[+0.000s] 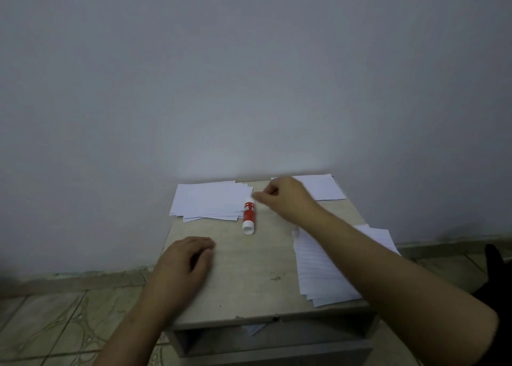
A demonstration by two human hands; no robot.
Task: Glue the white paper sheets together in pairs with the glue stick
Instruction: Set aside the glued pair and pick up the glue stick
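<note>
Right hand (288, 199), fingers curled but grasping nothing, hovers just above the lying glue stick (248, 215); left hand (185, 260) rests relaxed on table (249, 268); pick-up step judged pending.

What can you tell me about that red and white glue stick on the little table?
The glue stick is a short tube with a red printed label round its middle and white ends, plastic by the look of it. It lies on its side on the pale wooden table, its near end a white cap, its far end by the fingertips of the right hand; whether they touch it is unclear. Its left side meets the edge of the far-left pile of white sheets.
</note>
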